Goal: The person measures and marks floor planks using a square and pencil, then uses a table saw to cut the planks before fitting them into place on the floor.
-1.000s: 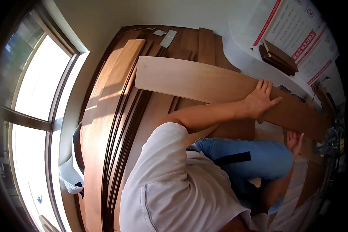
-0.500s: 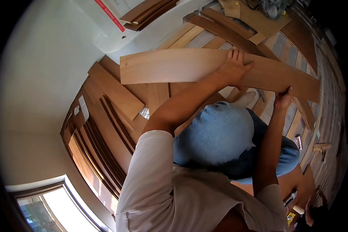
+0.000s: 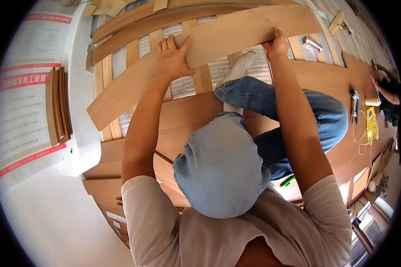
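Observation:
A long, light-brown floorboard lies slanted in front of me across wooden battens with silvery sheeting between them. My left hand spans its width near the middle, fingers over the far edge and thumb spread. Closer to the right end, my right hand grips the near edge, with the thumb on top and the other fingers partly hidden beneath. On the near side, laid brown floorboards meet the battens. My bent knees in blue jeans stand between my arms.
More long boards lie beyond mine. Short boards lean against the white wall at left. At right are a metal tool, a nail-gun-like tool, a yellow bag and another person's arm. A green marker lies near my legs.
The view has turned to the right. The board now slants up toward the right, with its left end lower. Both hands remain on it.

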The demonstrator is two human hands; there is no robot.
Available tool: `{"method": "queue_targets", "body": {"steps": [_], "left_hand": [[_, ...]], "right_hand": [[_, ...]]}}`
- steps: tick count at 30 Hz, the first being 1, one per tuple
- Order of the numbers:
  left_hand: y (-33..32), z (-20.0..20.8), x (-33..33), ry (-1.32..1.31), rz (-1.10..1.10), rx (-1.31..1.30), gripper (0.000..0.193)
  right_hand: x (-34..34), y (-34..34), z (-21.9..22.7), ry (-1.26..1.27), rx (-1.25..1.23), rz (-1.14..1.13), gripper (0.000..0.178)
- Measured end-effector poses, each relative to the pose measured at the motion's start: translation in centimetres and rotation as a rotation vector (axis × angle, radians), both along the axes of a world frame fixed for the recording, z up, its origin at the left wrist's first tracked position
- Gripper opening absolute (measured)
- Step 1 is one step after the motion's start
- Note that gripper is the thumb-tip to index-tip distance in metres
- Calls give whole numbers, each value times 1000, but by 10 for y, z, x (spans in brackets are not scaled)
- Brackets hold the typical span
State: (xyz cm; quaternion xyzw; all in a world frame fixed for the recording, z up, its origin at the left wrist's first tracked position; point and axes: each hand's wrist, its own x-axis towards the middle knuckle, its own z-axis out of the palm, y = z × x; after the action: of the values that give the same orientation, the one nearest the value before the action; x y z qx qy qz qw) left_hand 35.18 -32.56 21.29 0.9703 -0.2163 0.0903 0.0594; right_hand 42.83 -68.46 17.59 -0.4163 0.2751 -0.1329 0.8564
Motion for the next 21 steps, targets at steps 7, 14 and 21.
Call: {"method": "queue_targets", "body": {"steps": [7, 14, 21], "left_hand": [[12, -21, 17, 22, -76, -24, 117], [15, -56, 21, 175, -88, -10, 119], [-12, -100, 40, 249, -247, 30, 114]], "right_hand": [[-4, -107, 9, -39, -73, -171, 46], [-31, -201, -15, 140, -346, -113, 37], [-76, -351, -132, 235, -352, 235, 22]]}}
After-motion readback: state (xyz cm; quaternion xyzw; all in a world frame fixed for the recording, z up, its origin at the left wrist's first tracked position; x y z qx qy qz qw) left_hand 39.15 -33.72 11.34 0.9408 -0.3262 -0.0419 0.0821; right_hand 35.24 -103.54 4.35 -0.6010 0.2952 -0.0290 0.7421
